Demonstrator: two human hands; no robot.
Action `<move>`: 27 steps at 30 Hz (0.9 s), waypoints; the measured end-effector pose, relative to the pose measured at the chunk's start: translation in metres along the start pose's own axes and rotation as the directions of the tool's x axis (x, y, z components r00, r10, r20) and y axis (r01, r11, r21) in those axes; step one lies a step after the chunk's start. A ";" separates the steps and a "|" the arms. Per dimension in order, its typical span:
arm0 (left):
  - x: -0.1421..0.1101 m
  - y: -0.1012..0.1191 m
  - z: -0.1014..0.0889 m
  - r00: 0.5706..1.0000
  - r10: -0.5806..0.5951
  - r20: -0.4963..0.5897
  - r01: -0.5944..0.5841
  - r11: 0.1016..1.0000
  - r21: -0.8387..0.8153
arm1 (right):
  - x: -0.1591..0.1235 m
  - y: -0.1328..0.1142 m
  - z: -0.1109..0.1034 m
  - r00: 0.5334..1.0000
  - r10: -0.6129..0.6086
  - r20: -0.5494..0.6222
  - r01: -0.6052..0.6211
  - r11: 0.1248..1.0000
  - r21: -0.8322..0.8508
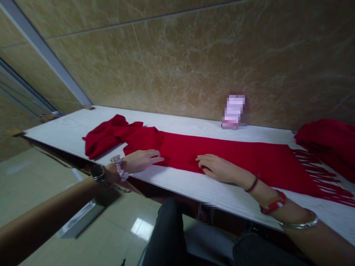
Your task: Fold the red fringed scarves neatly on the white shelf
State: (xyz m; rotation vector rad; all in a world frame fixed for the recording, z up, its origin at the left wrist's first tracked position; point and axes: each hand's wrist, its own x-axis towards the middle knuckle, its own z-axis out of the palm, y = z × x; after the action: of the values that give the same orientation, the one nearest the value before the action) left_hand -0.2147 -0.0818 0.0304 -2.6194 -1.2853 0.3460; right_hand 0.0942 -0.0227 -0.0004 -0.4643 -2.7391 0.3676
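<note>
A long red scarf (249, 157) lies along the white table, flat in its middle and right part, with its fringe (316, 171) spread at the right end. Its left part is bunched into loose folds. My left hand (142, 160) rests on the near edge of the scarf beside the folds, fingers stretched out and holding nothing. Farther right, my right hand (219, 167) lies on the flat cloth near its front edge, its fingers slightly bent and apart.
A phone (234, 111), blurred out, leans against the marble-patterned wall (194, 62) behind the table (180, 184). More red cloth (330, 144) lies heaped at the far right. Below the table's front edge are my legs and a tiled floor (24, 177).
</note>
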 end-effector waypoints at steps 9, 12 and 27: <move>-0.007 -0.007 -0.005 0.983 -0.036 -0.179 0.028 0.998 -0.047 | -0.002 0.003 -0.001 0.999 -0.045 0.015 0.045 0.999 -0.011; -0.011 -0.007 0.003 0.992 -0.014 -0.122 0.002 0.995 -0.095 | -0.003 0.001 -0.003 0.994 -0.061 0.091 0.059 0.998 0.020; -0.013 -0.008 0.003 0.995 -0.098 -0.003 0.094 0.970 -0.223 | -0.006 0.000 -0.004 0.987 -0.086 0.137 0.085 0.996 0.014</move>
State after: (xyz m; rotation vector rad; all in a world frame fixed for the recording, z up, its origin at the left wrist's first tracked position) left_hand -0.2289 -0.0871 0.0312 -2.7199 -1.5207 0.1756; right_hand 0.1010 -0.0241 0.0017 -0.3292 -2.8782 0.4020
